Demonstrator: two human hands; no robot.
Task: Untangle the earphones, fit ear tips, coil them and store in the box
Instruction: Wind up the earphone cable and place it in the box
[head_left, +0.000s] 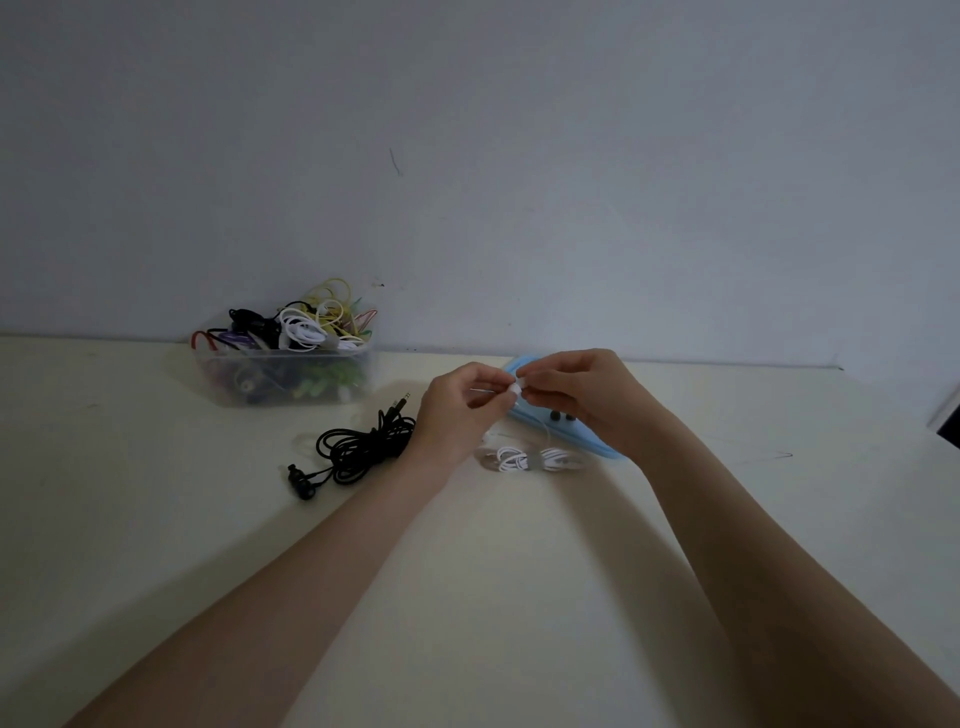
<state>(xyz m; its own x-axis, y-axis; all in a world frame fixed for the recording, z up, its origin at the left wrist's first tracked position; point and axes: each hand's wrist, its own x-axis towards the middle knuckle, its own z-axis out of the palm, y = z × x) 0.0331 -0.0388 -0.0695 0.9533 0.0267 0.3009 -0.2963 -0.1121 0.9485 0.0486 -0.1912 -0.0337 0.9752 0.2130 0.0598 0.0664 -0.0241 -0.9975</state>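
Observation:
Both hands are raised together above the cream table. My left hand pinches a white earbud, and its thin cable hangs down to a bundled white earphone coil on the table. My right hand pinches a small white ear tip right against that earbud. Behind my hands lies a light blue tray holding dark ear tips. A coiled black earphone set lies to the left, its buds toward me and its plug pointing away.
A clear plastic box full of tangled earphones in several colours stands at the back left against the wall. A dark object shows at the right edge. A thin wire-like thing lies on the table at right.

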